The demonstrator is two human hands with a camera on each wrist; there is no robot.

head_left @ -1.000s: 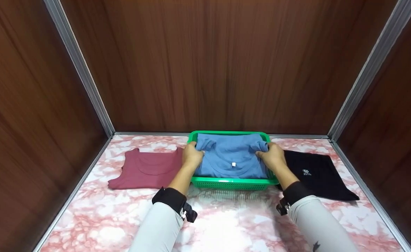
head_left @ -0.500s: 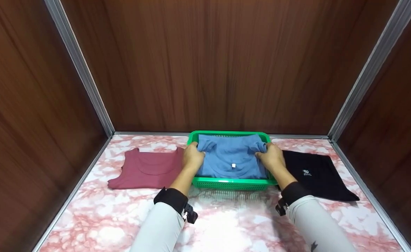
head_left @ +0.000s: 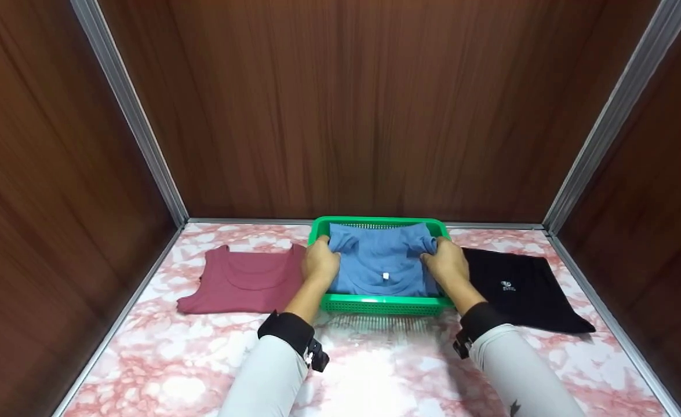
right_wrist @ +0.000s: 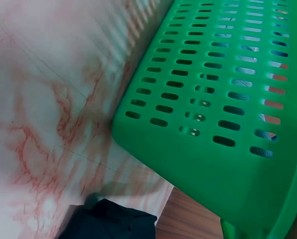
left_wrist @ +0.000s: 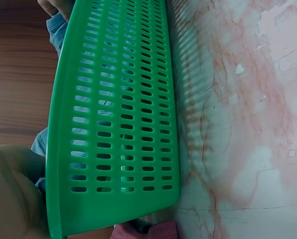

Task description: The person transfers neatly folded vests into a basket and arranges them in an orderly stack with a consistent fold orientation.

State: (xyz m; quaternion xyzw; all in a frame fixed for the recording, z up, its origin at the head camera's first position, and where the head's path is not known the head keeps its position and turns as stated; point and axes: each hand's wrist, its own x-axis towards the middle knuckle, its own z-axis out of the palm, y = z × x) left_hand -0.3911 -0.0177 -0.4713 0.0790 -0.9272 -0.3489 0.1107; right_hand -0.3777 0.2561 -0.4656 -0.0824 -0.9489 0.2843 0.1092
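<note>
A folded blue shirt [head_left: 382, 255] with a small white tag lies inside the green perforated basket [head_left: 383, 300]. My left hand [head_left: 320, 262] pinches the shirt's left side near the rim, thumb on top. On the opposite side, my right hand [head_left: 448, 264] pinches its right side in the same way. The fingers under the fabric are hidden. In the left wrist view, blue cloth [left_wrist: 40, 143] shows beside my left hand, behind the basket wall [left_wrist: 113, 204]. The right wrist view is mostly basket wall [right_wrist: 188, 167], and the right-hand grip is out of sight there.
A folded maroon top [head_left: 247, 281] lies left of the basket. To the right is a folded black garment [head_left: 520, 289] with a small white print. The basket stands near the brown back panel [head_left: 369, 116], on a pink-and-white marbled table [head_left: 363, 370].
Both hands have shifted slightly inward, still holding the blue shirt. The shirt sits a little nearer the basket's front, and more of the back inner wall shows.
</note>
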